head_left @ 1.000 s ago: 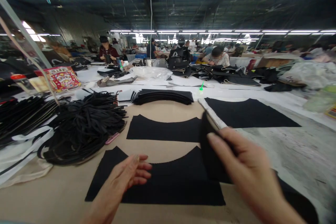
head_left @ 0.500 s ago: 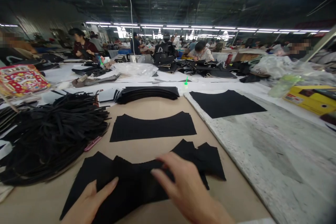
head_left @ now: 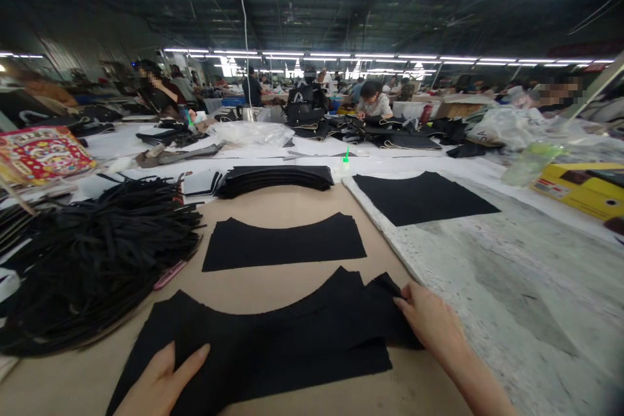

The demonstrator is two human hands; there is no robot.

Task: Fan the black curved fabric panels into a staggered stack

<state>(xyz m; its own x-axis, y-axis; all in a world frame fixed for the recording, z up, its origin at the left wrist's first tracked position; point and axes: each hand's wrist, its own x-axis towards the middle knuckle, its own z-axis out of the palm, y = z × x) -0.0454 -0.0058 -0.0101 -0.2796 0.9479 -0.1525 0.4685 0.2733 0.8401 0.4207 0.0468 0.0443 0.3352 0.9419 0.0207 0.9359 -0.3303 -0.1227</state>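
Note:
Two black curved fabric pieces (head_left: 287,344) lie stacked, slightly askew, on the tan board (head_left: 292,205) right in front of me. My left hand (head_left: 158,387) rests flat on their lower left part, fingers stretched out. My right hand (head_left: 429,318) lies on the right end of the stack, fingers extended over the edge. A third black curved piece (head_left: 285,244) lies just beyond on the board. Another black piece (head_left: 422,196) sits on the grey-white slab (head_left: 511,286) to the right.
A big heap of black straps (head_left: 97,253) fills the left. A stack of black curved pieces (head_left: 275,179) lies at the board's far edge, near a green-capped bottle (head_left: 346,157). A yellow box (head_left: 580,187) stands far right. Other people work at tables behind.
My right hand laid the black piece it held onto the near piece, then slid to its right end. My left hand moved down to the left part and flattened.

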